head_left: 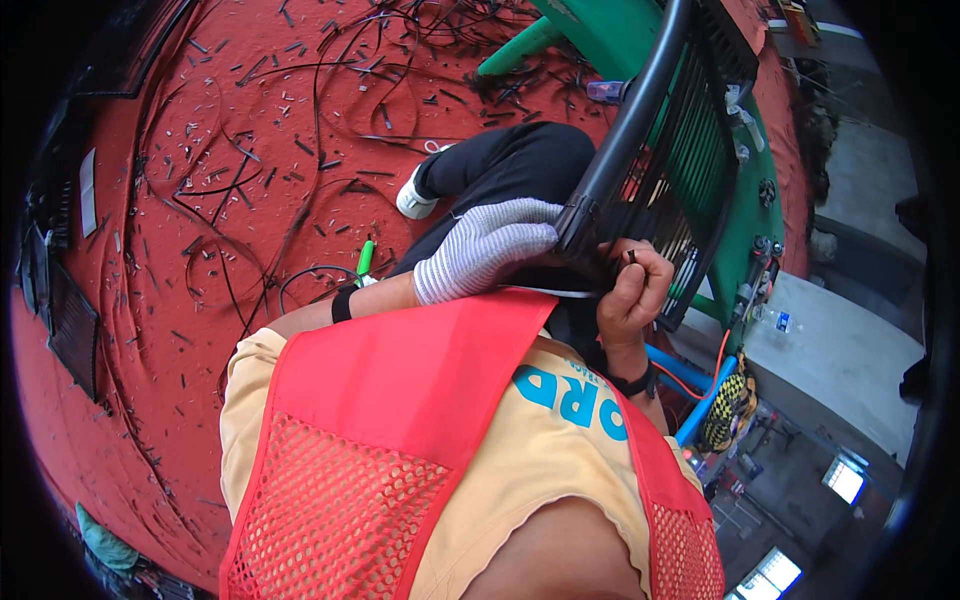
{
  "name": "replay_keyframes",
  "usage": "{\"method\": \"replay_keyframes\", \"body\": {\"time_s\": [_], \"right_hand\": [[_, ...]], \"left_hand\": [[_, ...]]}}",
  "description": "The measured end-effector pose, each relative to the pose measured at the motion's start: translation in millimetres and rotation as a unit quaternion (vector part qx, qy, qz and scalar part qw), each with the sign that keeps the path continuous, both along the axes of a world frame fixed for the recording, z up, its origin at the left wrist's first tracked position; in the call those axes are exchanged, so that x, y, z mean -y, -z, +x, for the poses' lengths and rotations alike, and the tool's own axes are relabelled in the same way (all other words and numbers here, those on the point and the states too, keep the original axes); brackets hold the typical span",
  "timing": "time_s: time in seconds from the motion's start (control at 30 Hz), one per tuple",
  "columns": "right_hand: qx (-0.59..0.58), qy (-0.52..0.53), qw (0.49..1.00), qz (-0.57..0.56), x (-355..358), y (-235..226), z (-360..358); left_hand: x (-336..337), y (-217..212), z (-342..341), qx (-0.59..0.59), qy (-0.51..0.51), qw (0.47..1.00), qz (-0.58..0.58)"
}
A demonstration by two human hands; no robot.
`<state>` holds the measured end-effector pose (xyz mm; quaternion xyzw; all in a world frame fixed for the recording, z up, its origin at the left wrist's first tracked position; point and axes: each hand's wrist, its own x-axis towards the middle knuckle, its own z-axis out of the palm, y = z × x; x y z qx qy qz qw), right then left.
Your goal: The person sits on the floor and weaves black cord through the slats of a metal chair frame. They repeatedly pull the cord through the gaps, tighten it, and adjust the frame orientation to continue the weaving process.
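Observation:
My left hand (pixel 487 247) wears a grey knitted glove and grips the lower end of a black tubular frame (pixel 634 118) that carries a woven panel of black strips (pixel 690 170). My right hand (pixel 634 290) is bare and closed around a thin black strip at the panel's lower corner, just right of the gloved hand. Both hands meet over my lap, above my black trousers (pixel 510 165). My red mesh vest (pixel 400 420) and yellow shirt fill the lower middle of the view.
The red floor (pixel 150 330) is strewn with loose black strips (pixel 240 200) and many short offcuts. A green table (pixel 600 35) stands behind the frame. A green-handled tool (pixel 366 256) lies near my left forearm. Blue pipes (pixel 690 375) and an orange cable run at the right.

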<state>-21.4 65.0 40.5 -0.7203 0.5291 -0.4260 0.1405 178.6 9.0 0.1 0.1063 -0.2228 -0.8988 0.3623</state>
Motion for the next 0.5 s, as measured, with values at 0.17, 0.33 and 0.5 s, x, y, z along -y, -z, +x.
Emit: {"method": "replay_keyframes", "body": {"time_s": [0.17, 0.33, 0.5], "right_hand": [[0.017, 0.001, 1.0, 0.009, -2.0, -4.4, 1.2], [0.003, 0.027, 0.999, -0.022, 0.0, 10.9, 3.0], [-0.039, 0.036, 0.997, -0.055, 20.6, 35.0, 17.8]], "left_hand": [[0.1, -6.3, -0.8, 0.053, -0.009, 0.998, -0.02], [-0.9, 11.8, 10.6, 0.097, -0.017, 0.99, -0.103], [15.5, 38.3, 13.9, 0.231, -0.082, 0.901, -0.357]]}}
